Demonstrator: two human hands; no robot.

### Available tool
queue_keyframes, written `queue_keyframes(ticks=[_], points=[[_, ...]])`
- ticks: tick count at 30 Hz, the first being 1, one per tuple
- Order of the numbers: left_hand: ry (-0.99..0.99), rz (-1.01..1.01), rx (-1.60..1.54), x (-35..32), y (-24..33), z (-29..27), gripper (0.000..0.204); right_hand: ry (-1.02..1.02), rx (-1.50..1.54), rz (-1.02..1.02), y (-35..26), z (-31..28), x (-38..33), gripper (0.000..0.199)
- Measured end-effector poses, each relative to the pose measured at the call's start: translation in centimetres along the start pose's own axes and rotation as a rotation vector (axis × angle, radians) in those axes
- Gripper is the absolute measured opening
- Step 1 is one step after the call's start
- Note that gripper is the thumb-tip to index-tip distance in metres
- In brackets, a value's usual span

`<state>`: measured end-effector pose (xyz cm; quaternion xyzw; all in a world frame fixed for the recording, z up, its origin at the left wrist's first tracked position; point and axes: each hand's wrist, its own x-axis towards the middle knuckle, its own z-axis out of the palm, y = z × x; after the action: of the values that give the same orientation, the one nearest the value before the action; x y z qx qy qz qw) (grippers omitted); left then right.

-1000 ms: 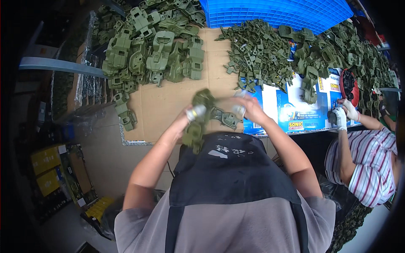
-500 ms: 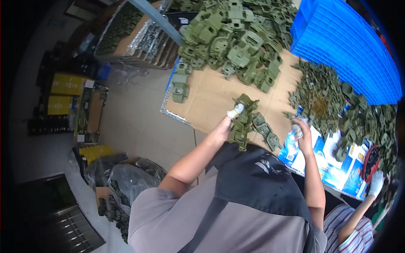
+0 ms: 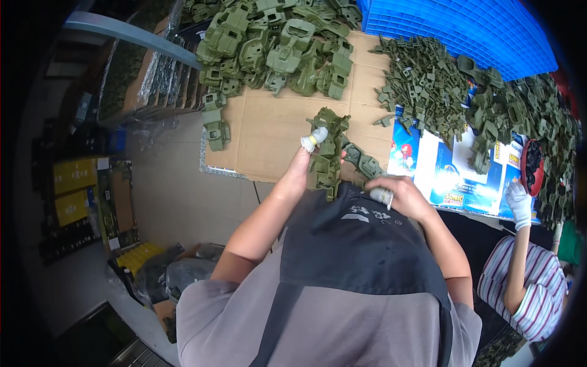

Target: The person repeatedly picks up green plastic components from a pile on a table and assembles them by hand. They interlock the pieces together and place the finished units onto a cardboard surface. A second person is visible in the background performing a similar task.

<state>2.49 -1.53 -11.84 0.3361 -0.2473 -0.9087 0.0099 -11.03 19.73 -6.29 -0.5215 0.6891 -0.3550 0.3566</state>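
My left hand [image 3: 307, 147], a white cover over its thumb, grips a long olive-green plastic vehicle frame [image 3: 328, 156] near the front edge of the cardboard-covered table. Close by on its right lies a green vehicle body shell [image 3: 362, 161]. My right hand [image 3: 397, 192] is in front of my dark apron, just right of that shell. Its fingers are curled together, with white covers on some of them. Whatever sits between those fingertips is hidden or too small to make out.
Many green vehicle shells [image 3: 293, 46] are heaped at the back. Right of them spreads a pile of small green parts [image 3: 422, 79], before a blue plastic crate [image 3: 452, 30]. A co-worker's gloved hand [image 3: 518, 205] is beside a red bowl [image 3: 532, 168] at far right.
My right hand has come from beside the small-parts pile, leftward and back toward my apron. The left hand still grips the frame. The whole view has shifted.
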Motion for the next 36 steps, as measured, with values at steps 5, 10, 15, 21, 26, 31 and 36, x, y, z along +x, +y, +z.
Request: queue_keyframes(ticks=[5,10,15,21,26,31,36], points=[[-0.097,-0.138,-0.064,0.3,-0.5,0.8,0.044,-0.032,-0.158,-0.062,-3.0,0.3,1.5,0.04],[-0.015,-0.043,0.173,-0.7,-0.2,3.9,0.039,-0.143,-0.279,-0.148,-3.8,0.3,2.6,0.043],[-0.014,-0.038,0.199,0.0,-1.0,2.5,0.037,-0.19,-0.284,-0.094,-3.9,0.4,2.8,0.048],[-0.058,-0.133,0.228,0.1,-0.7,2.9,0.035,-0.203,-0.239,-0.076,-3.3,1.2,3.0,0.042],[0.045,-0.153,0.166,-0.1,-1.5,2.7,0.035,-0.235,-0.152,-0.134,-2.0,1.7,3.4,0.042],[0.088,-0.108,0.085,-0.5,-2.6,1.7,0.031,-0.268,-0.124,-0.112,-2.1,2.4,3.3,0.045],[0.12,-0.169,-0.062,-0.2,-2.5,1.4,0.026,-0.116,-0.033,-0.156,-1.1,3.2,3.4,0.043]])
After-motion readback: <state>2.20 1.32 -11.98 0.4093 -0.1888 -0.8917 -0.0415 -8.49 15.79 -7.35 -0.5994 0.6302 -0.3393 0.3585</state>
